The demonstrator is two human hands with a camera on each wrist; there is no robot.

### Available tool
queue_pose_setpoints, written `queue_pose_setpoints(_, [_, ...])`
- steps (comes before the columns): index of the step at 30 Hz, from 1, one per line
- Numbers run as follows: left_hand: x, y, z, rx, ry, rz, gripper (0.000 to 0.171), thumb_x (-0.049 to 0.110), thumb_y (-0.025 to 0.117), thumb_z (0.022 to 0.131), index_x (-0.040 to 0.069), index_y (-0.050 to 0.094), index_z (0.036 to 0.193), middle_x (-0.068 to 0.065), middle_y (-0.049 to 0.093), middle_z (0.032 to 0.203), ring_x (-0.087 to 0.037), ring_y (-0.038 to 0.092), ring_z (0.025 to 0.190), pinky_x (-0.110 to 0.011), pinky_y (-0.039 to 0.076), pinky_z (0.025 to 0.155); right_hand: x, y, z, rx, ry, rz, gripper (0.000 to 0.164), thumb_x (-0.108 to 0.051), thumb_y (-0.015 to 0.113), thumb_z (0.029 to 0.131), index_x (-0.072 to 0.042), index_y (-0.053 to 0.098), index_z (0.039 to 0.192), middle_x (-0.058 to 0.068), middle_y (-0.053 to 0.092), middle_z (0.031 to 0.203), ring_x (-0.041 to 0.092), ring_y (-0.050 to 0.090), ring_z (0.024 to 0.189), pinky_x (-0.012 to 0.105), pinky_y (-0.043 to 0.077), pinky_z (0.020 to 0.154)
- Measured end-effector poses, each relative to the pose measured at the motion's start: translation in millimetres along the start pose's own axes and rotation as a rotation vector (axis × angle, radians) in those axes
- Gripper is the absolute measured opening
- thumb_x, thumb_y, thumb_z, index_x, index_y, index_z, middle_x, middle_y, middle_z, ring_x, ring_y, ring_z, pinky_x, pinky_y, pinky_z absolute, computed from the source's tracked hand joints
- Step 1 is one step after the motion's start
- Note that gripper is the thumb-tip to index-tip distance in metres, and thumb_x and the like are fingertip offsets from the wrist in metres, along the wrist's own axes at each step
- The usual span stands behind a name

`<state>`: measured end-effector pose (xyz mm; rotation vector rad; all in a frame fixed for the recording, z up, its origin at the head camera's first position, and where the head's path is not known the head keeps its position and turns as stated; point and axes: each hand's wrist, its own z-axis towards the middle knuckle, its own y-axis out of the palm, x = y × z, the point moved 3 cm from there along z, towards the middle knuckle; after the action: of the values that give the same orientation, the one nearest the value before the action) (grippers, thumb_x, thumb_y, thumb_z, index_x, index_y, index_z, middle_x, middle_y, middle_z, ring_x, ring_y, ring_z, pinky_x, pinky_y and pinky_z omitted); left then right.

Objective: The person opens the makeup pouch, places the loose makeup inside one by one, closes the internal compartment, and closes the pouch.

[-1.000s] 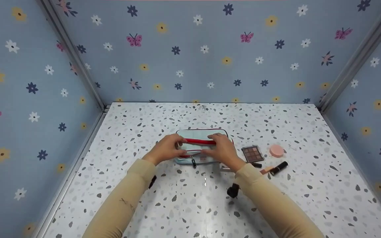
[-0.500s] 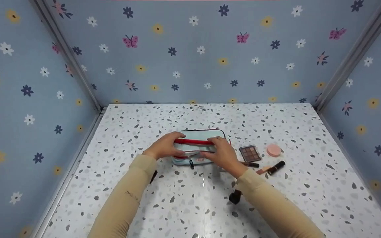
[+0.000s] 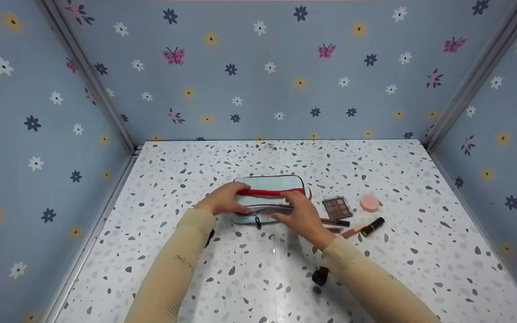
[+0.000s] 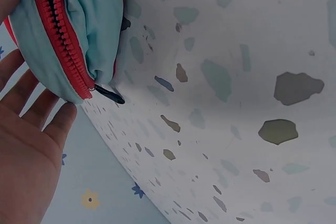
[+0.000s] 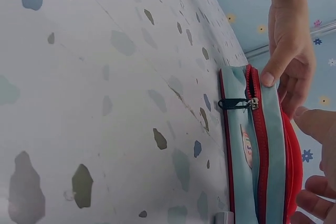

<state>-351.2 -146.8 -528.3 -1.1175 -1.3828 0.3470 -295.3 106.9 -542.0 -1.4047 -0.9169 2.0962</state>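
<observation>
A light blue zip pouch (image 3: 267, 183) with red trim lies in the middle of the table. My left hand (image 3: 227, 197) grips its left end, thumb on the near side and fingers over the top. In the left wrist view, the red zipper (image 4: 62, 43) shows a dark gap between its teeth. Its black pull (image 5: 233, 103) hangs near the left end. My right hand (image 3: 303, 215) hovers at the pouch's right part, thumb and fingers apart and loosely bent. In the right wrist view, its thumb is close to the pouch's red edge; contact cannot be made out.
Right of the pouch lie an eyeshadow palette (image 3: 337, 207), a pink round compact (image 3: 369, 203), a beige tube with a black cap (image 3: 372, 226) and a dark slim stick (image 3: 339, 222). Patterned wall panels (image 3: 258, 80) enclose the speckled white table (image 3: 240, 287) at back and sides.
My right hand has moved slightly nearer to me, its fingers coming back off the pouch's top. The left hand keeps its grip. The view has shifted a little, and the pouch looks unmoved.
</observation>
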Motion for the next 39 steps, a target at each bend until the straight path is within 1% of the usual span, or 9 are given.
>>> queue_pose_setpoints(3, [-1.4,-0.2,0.8,0.000,0.002,0.025,0.075,0.033,0.083,0.095,0.012,0.053,0.161,-0.011,0.054,0.165,-0.034,0.046,0.156,-0.051,0.032,0.132,-2,2,-2,0.005,-0.003,0.012,0.060,-0.032,0.092,0.088,-0.005,0.069,0.137,0.017,0.072,0.125,0.032,0.068,0.113,0.053,0.058,0.101])
queue_pose_setpoints(8, [-3.4,0.1,1.6,0.015,0.017,0.031,0.068,0.033,0.078,0.099,0.010,0.055,0.159,-0.013,0.058,0.161,-0.036,0.050,0.152,-0.053,0.035,0.130,-7,7,-4,0.008,-0.003,0.046,0.053,-0.032,0.091,0.090,-0.002,0.071,0.130,0.017,0.074,0.120,0.033,0.069,0.108,0.053,0.059,0.097])
queue_pose_setpoints(14, [-6.1,-0.2,2.9,0.029,-0.004,-0.010,0.066,0.035,0.078,0.099,0.012,0.058,0.157,-0.013,0.059,0.160,-0.035,0.052,0.151,-0.053,0.037,0.130,-14,16,-7,0.001,-0.037,0.080,0.041,-0.029,0.088,0.093,-0.004,0.072,0.121,0.015,0.075,0.109,0.031,0.072,0.099,0.050,0.060,0.086])
queue_pose_setpoints(18, [-7.7,-0.9,4.5,0.037,-0.004,-0.038,0.063,0.035,0.077,0.099,0.010,0.060,0.155,-0.014,0.061,0.158,-0.036,0.054,0.149,-0.054,0.039,0.128,-19,23,-7,-0.009,-0.053,0.092,0.038,-0.027,0.088,0.094,-0.003,0.073,0.120,0.013,0.076,0.103,0.029,0.074,0.095,0.047,0.062,0.084])
queue_pose_setpoints(21, [-8.1,-1.5,5.7,0.039,-0.002,-0.049,0.062,0.034,0.076,0.100,0.009,0.061,0.154,-0.016,0.062,0.157,-0.037,0.055,0.148,-0.054,0.040,0.127,-22,29,-6,-0.022,-0.035,0.103,0.038,-0.026,0.088,0.094,-0.003,0.074,0.121,0.013,0.076,0.101,0.027,0.075,0.093,0.046,0.063,0.084])
queue_pose_setpoints(24, [-8.3,-1.9,6.7,0.041,-0.007,-0.058,0.060,0.034,0.075,0.101,0.009,0.062,0.154,-0.016,0.062,0.156,-0.037,0.054,0.149,-0.055,0.040,0.127,-24,35,-4,-0.033,0.002,0.121,0.038,-0.027,0.088,0.094,-0.003,0.074,0.121,0.012,0.078,0.101,0.025,0.075,0.092,0.045,0.063,0.084])
queue_pose_setpoints(30, [-7.7,-2.2,8.1,0.047,-0.023,-0.072,0.061,0.035,0.076,0.100,0.011,0.062,0.154,-0.015,0.062,0.157,-0.036,0.054,0.150,-0.053,0.039,0.128,-24,46,2,-0.035,0.062,0.131,0.031,-0.028,0.087,0.095,-0.007,0.076,0.115,0.006,0.076,0.096,0.016,0.067,0.086,0.036,0.058,0.080])
queue_pose_setpoints(33, [-7.1,-2.5,9.2,0.046,-0.036,-0.088,0.060,0.035,0.076,0.099,0.011,0.062,0.153,-0.014,0.061,0.157,-0.036,0.053,0.150,-0.053,0.039,0.128,-24,51,3,-0.029,0.084,0.141,0.029,-0.028,0.087,0.094,-0.009,0.077,0.113,0.004,0.075,0.095,0.013,0.063,0.083,0.033,0.055,0.078])
queue_pose_setpoints(39, [-6.5,-3.4,8.9,0.042,-0.052,-0.110,0.060,0.033,0.077,0.099,0.011,0.063,0.152,-0.014,0.062,0.156,-0.035,0.054,0.148,-0.053,0.039,0.128,-25,57,7,-0.007,0.129,0.139,0.026,-0.026,0.088,0.093,-0.009,0.078,0.110,0.002,0.075,0.094,0.014,0.063,0.084,0.036,0.056,0.080])
